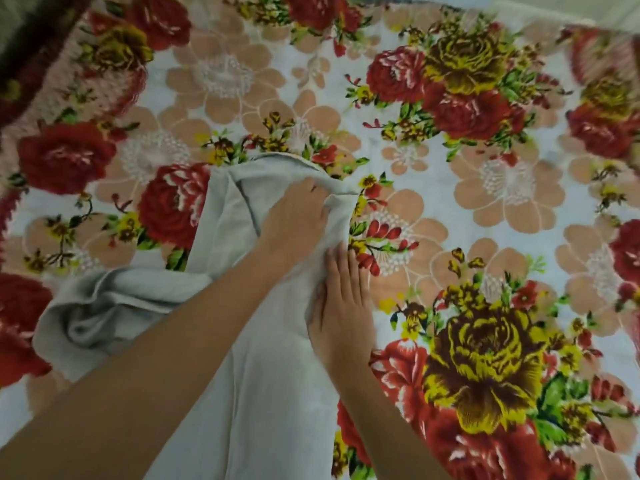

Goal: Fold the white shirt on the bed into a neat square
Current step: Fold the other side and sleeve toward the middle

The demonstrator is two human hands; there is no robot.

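Note:
The white shirt (273, 393) lies on the flowered bed, running from the bottom edge up to the middle of the view. Its left part (100, 317) is bunched into loose folds. My left hand (298, 216) rests on the shirt's far end, with its fingers curled into a pinch of cloth at the right edge. My right hand (341, 303) lies flat, fingers together and pointing away from me, pressing down on the shirt's right edge just below the left hand.
A bedspread (485, 188) with big red, yellow and peach flowers covers the whole bed. A dark fringed edge (20, 81) of the bed shows at the upper left, and a pale surface (616, 12) at the upper right corner.

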